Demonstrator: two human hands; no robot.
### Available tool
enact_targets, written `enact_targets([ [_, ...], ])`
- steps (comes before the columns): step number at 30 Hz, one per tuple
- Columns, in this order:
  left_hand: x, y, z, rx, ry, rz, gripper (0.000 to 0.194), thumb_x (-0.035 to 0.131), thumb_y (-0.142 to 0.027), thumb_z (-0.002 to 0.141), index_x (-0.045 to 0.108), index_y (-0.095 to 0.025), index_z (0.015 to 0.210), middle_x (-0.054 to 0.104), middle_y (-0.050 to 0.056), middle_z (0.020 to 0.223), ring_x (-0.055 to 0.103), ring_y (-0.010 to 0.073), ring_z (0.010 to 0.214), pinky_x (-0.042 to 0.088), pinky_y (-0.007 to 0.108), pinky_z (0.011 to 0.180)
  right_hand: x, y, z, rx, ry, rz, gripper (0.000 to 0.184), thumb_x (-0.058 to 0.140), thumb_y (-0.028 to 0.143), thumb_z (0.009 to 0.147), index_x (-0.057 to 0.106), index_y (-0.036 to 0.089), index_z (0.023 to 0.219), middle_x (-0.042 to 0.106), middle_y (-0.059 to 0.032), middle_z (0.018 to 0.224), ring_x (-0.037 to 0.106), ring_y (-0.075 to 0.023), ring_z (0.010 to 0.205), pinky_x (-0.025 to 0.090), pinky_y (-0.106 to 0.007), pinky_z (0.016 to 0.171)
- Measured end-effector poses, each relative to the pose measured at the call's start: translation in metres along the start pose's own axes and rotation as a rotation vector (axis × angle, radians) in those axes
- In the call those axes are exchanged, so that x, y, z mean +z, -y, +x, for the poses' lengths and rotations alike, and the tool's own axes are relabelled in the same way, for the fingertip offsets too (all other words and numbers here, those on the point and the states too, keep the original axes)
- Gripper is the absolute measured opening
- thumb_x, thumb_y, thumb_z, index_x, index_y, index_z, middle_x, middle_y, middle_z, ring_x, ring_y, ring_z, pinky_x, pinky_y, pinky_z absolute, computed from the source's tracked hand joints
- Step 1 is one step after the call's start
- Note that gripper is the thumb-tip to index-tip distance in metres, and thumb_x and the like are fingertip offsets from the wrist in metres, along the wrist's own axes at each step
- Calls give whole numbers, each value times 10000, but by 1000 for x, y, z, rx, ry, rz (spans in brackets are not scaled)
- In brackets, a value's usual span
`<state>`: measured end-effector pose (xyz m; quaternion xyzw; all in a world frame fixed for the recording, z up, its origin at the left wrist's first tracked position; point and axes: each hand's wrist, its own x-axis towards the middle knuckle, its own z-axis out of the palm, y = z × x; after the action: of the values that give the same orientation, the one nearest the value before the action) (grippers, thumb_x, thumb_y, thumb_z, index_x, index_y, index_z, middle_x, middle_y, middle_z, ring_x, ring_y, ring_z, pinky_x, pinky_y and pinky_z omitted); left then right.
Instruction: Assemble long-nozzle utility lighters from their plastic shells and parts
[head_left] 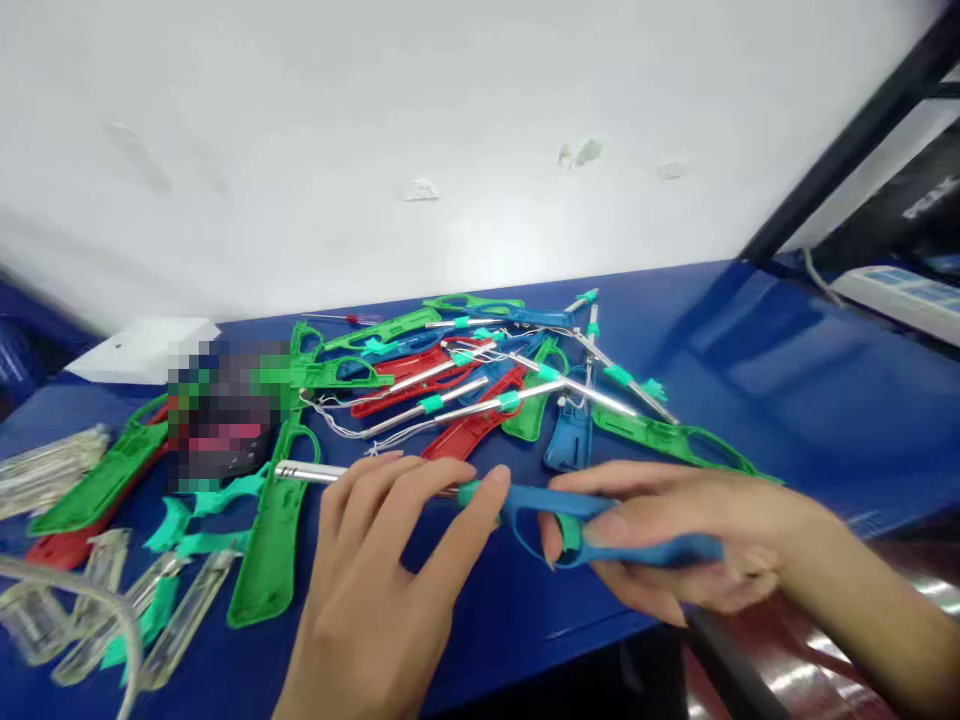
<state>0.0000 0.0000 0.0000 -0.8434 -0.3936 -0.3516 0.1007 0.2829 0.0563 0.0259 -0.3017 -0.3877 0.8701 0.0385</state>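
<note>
My right hand [675, 545] is closed round the handle of a blue plastic lighter body [600, 525] with a metal tube [307, 472] pointing left. My left hand [382, 570] rests its fingertips on that tube and on its teal collar [469, 492], fingers pinched round the shaft. Both hands hover over the near edge of a blue table [787, 400].
A heap of green, red and blue lighter bodies [465, 380] with metal tubes lies behind the hands. Loose green shells [274, 545] and clear plastic parts [112, 610] sit at the left. A white box [142, 350] stands at the back left, a black frame [840, 150] at the right.
</note>
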Motion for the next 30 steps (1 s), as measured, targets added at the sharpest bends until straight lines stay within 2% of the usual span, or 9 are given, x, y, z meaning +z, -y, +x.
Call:
enact_targets([
  [7, 1, -3, 3, -2, -20, -12, 421, 653, 54, 1052, 745, -203, 1373, 709, 70, 1234, 637, 246, 1172, 455, 401, 1063, 2, 1, -6, 37, 9, -2, 311, 722, 503, 1094, 632, 225, 1200, 459, 129, 654, 169, 2, 404, 189, -56, 330],
  [12, 2, -5, 2, -13, -3, -42, 426, 636, 67, 1048, 737, -191, 1372, 688, 86, 1261, 618, 264, 1200, 439, 414, 1082, 3, 0, -2, 52, -8, 15, 355, 768, 533, 1062, 647, 221, 1181, 456, 132, 667, 175, 12, 395, 207, -64, 335],
  [14, 2, -5, 2, -20, 11, -41, 459, 604, 92, 1046, 727, -191, 1386, 679, 85, 1256, 607, 261, 1201, 419, 415, 1088, 2, -1, -1, 29, -9, 29, 405, 781, 549, 1045, 649, 210, 1222, 530, 113, 661, 182, 14, 385, 197, -62, 328],
  [17, 1, -3, 1, -28, 25, -22, 533, 544, 136, 1034, 719, -215, 1395, 660, 70, 1227, 595, 243, 1171, 398, 401, 1069, -2, -4, 0, -60, -10, 58, 575, 796, 623, 991, 605, 216, 1350, 795, -52, 832, 387, -31, 364, 305, -96, 293],
  [19, 0, -1, -1, -32, 18, 4, 553, 538, 145, 1026, 713, -232, 1390, 647, 62, 1205, 592, 236, 1138, 402, 395, 1032, -4, -7, -2, -138, -44, 73, 594, 748, 664, 1001, 591, 238, 1384, 860, -157, 1070, 575, -86, 424, 426, -137, 313],
  [22, -2, 3, -3, -26, 13, 57, 483, 558, 100, 1047, 713, -230, 1364, 645, 64, 1176, 588, 237, 1076, 403, 400, 967, -3, -14, -8, -243, -162, 44, 511, 740, 625, 1037, 656, 231, 1351, 862, -158, 1164, 696, -107, 525, 530, -145, 405],
  [26, -1, -2, 0, -47, 9, -10, 440, 592, 57, 1033, 722, -211, 1357, 689, 61, 1215, 641, 222, 1116, 436, 411, 1066, 7, -26, -15, -316, -428, -72, 411, 728, 567, 1078, 744, 226, 1307, 827, -32, 857, 434, -16, 390, 362, -76, 346],
  [28, 1, -12, 3, -84, -34, -84, 417, 645, 12, 1021, 730, -215, 1361, 702, 61, 1308, 672, 216, 1231, 473, 400, 1146, 11, -31, -15, -314, -463, -140, 440, 697, 619, 1081, 766, 241, 1296, 791, -10, 803, 325, -9, 380, 242, -90, 314],
  [30, 5, -24, 5, -104, -65, -139, 347, 702, -63, 1030, 742, -227, 1332, 701, 54, 1367, 669, 216, 1314, 497, 381, 1187, 15, -35, -14, -303, -468, -185, 446, 685, 645, 1079, 765, 278, 1320, 777, 2, 804, 323, -15, 408, 209, -102, 332],
])
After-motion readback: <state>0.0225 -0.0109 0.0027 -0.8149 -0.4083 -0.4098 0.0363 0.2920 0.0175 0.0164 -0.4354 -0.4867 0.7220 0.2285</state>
